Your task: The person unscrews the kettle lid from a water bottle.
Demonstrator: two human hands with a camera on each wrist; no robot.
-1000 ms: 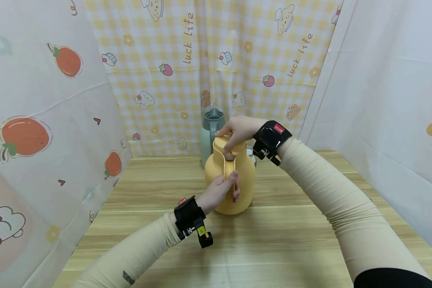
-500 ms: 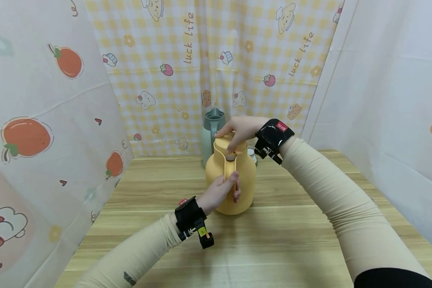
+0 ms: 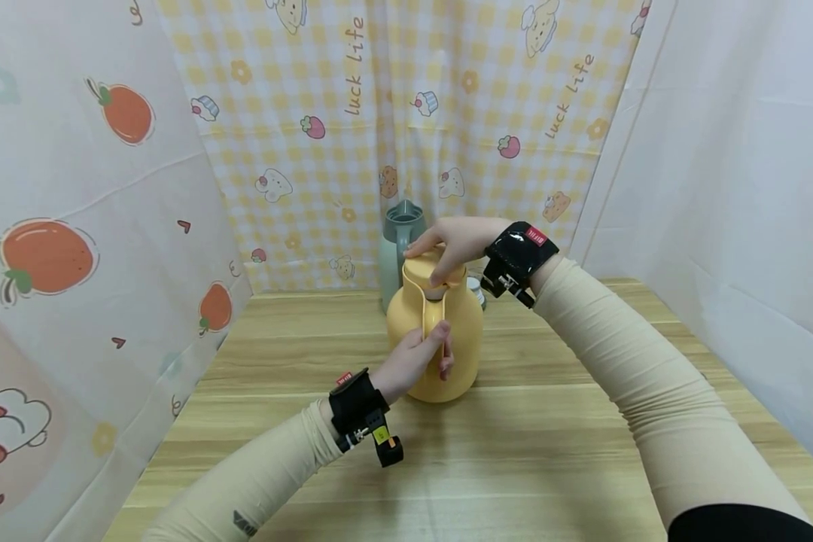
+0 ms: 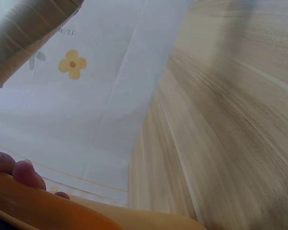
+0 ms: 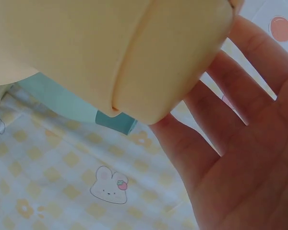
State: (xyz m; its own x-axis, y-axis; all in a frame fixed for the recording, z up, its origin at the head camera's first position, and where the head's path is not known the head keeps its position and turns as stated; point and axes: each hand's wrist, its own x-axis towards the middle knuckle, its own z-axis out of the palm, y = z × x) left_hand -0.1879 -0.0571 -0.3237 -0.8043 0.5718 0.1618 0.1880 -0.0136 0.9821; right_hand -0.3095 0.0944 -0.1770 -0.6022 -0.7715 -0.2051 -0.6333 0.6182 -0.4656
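A yellow vacuum jug (image 3: 464,342) stands upright on the wooden table, its handle (image 3: 433,310) turned towards me. My left hand (image 3: 409,363) grips that handle, thumb on the near side and fingers wrapped around it. From above, my right hand (image 3: 464,237) holds the jug's round lid (image 3: 420,269), which sits in the neck. The thumb lies at the lid's near edge, the fingers at its far side. In the right wrist view, fingertips meet the edge of the lid (image 5: 177,62). Finger ends (image 4: 26,175) show over the handle in the left wrist view.
Close behind the yellow jug stands a green jug (image 3: 389,275), partly hidden. A small white-topped container (image 3: 476,290) peeks out behind it on the right. Patterned curtains (image 3: 312,188) enclose the table (image 3: 298,346) at the back and both sides.
My right thumb and wrist have shifted slightly to the right at the lid. The left hand keeps its grip on the handle, and the jug stays in place.
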